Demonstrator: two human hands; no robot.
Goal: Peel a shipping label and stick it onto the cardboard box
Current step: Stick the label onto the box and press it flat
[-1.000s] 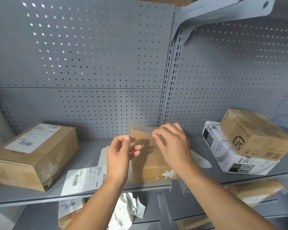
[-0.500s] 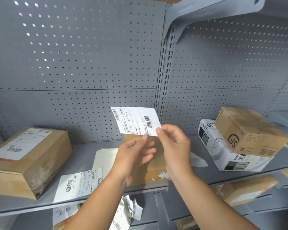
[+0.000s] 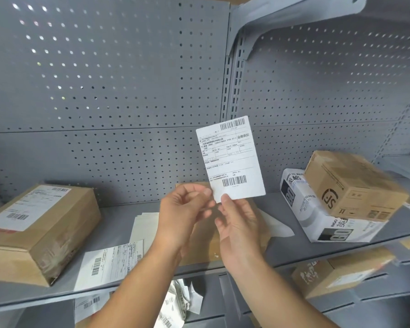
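A white shipping label with two barcodes stands upright in the air before the pegboard. My left hand and my right hand both pinch its bottom left corner. Behind and below my hands a flat brown cardboard box lies on the grey shelf, mostly hidden by my hands and wrists.
A labelled cardboard box sits at the left of the shelf. A loose label sheet and a stack of backing papers lie beside it. At the right, a brown box rests on a white carton. Crumpled papers lie below.
The label was lifted off the flat box and turned from sideways to upright, rising to the right. Both hands moved up with it and now hold one corner.
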